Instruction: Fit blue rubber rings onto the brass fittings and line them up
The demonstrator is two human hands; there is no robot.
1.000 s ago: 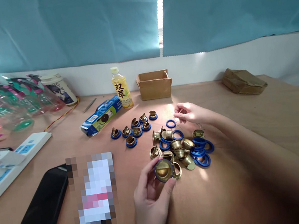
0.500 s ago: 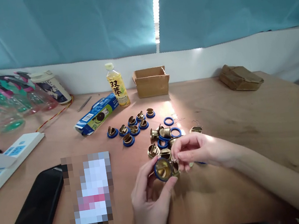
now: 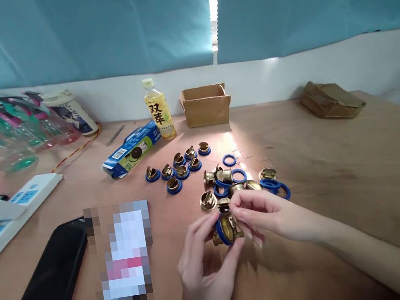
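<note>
My left hand (image 3: pixel 204 264) grips a brass cap with a blue ring (image 3: pixel 224 230) just above the wooden table (image 3: pixel 338 169), thumb and fingers round its rim. My right hand (image 3: pixel 270 214) pinches at the same cap from the right, its fingertips on the brass top. What it pinches there is too small to make out. Behind the hands lies a loose heap of brass caps and blue rings (image 3: pixel 244 183). Further back left sits a group of several brass caps fitted in blue rings (image 3: pixel 178 167).
A yellow drink bottle (image 3: pixel 158 109), an open cardboard box (image 3: pixel 206 105) and a blue packet (image 3: pixel 131 150) stand at the back. A black phone (image 3: pixel 49 277), a white power strip (image 3: pixel 9 208) and plastic bottles (image 3: pixel 3 139) lie left. A brown parcel (image 3: pixel 331 99) sits back right.
My right hand came back from the far side of the heap to the cap in my left hand and now pinches at its top. The cap has been turned in my left hand.
</note>
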